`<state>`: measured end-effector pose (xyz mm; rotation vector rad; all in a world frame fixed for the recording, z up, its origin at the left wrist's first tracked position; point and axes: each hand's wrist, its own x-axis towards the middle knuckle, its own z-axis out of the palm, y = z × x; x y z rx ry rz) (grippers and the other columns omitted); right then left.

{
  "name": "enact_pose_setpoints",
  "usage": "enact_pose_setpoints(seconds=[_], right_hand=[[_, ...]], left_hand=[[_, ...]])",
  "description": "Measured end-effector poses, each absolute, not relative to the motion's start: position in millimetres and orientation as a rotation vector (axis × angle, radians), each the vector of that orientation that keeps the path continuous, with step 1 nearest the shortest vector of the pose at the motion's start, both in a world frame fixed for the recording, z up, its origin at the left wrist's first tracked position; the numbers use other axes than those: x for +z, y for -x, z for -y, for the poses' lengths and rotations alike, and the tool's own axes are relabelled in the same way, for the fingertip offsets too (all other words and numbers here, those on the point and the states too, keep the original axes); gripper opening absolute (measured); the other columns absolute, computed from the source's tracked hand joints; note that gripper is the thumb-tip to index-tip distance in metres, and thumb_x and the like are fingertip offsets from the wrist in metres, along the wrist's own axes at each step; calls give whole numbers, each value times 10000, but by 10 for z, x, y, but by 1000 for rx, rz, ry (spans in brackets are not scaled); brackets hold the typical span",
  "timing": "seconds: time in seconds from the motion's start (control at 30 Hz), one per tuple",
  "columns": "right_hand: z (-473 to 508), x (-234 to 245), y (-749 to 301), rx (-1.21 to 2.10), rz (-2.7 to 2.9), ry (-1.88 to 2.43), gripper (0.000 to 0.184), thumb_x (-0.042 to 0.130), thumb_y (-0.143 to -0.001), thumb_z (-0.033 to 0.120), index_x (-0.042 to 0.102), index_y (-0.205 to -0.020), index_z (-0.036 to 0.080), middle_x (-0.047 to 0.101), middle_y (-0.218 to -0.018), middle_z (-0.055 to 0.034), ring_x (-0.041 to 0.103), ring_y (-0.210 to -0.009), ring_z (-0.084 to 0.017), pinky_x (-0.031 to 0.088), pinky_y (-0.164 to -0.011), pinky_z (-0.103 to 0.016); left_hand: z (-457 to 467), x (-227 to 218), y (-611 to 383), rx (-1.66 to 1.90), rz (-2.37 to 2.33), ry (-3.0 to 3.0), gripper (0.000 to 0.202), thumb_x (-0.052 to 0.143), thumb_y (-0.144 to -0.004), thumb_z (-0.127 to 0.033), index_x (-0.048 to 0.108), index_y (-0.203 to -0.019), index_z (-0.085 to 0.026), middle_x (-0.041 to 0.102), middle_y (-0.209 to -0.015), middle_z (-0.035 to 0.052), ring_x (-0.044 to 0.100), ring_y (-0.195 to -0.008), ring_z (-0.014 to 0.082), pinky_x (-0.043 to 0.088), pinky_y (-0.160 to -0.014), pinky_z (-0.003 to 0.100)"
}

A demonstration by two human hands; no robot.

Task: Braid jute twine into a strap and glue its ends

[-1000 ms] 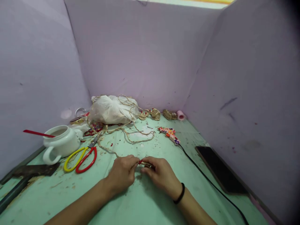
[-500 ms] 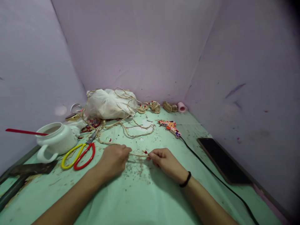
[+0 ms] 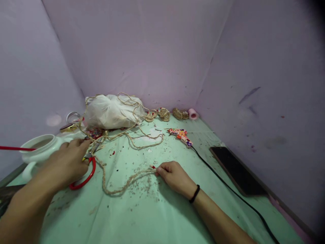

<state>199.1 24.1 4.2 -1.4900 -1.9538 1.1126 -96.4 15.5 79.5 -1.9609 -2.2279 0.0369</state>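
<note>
My right hand (image 3: 172, 174) pinches the end of a length of jute twine (image 3: 114, 193), where a small red bit (image 3: 153, 167) shows at the fingertips. From there the twine loops slackly across the table to the left. Over the scissors (image 3: 93, 169) is my left hand (image 3: 68, 161), slightly blurred, its fingers stretched out and the thumb apart from them. It covers most of the yellow handle, while the red handle shows beside it. Whether the fingers touch the scissors I cannot tell.
A white pot (image 3: 38, 145) with a red stick stands at left. Behind lie a white plastic bag (image 3: 114, 112) with twine over it, small woven twine pieces (image 3: 164, 114) and a pink roll (image 3: 193, 114). A patterned glue gun (image 3: 180, 135) with a black cable and a phone (image 3: 236, 169) are at right.
My left hand has let go of the twine and moved left over the scissors. The twine now hangs in a slack curve on the table. My right hand keeps its pinch, and the view has shifted slightly.
</note>
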Motion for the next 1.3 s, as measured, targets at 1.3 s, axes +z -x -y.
enact_pose_setpoints(seconds=[1.3], right_hand=[[-410, 100, -2592, 1248, 1825, 1350, 324, 447, -803, 335, 650, -885, 97, 637, -676, -63, 466, -468, -101, 355, -419, -215]], left_hand=[[-41, 36, -11, -789, 1543, 2723, 259, 356, -878, -128, 598, -787, -135, 528, -762, 70, 486, -726, 169, 413, -649, 294]])
